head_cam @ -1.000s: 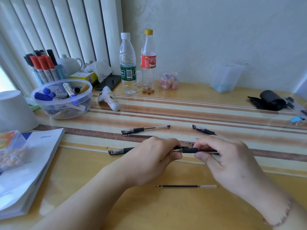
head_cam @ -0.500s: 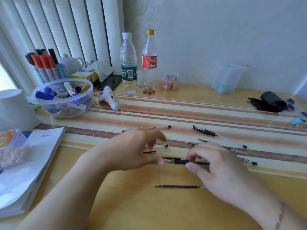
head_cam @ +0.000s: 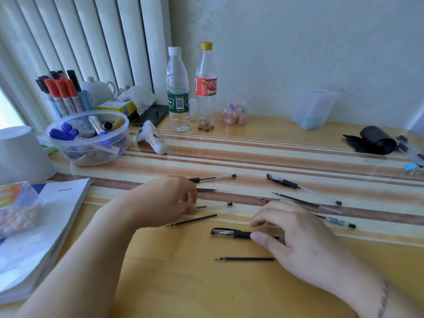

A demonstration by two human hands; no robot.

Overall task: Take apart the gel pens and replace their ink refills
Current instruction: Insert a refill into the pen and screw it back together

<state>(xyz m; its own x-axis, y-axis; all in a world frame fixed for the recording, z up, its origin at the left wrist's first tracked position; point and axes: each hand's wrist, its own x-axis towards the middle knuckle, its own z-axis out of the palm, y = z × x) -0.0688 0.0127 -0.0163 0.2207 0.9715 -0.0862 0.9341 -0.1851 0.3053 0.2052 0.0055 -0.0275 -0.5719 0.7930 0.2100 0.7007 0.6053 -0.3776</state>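
pinching the capped gel pen [head_cam: 231, 233] on the table [head_cam: 183, 283] with my right hand [head_cam: 296, 239], thumb on its grip. my left hand [head_cam: 167, 200] curls at a clear barrel [head_cam: 215, 204]; contact hidden. a loose refill [head_cam: 244, 258] lies just below.

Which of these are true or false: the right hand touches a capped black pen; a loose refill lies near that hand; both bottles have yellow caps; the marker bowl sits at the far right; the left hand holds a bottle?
1. The right hand touches the capped black pen. True.
2. A loose refill lies on the table nearer the person than that pen. True.
3. Both bottles have yellow caps. False: the water bottle has a white cap; only the cola bottle has a yellow one.
4. The marker bowl sits at the far right. False: it is on the left.
5. The left hand holds a bottle. False: it rests among pen parts.
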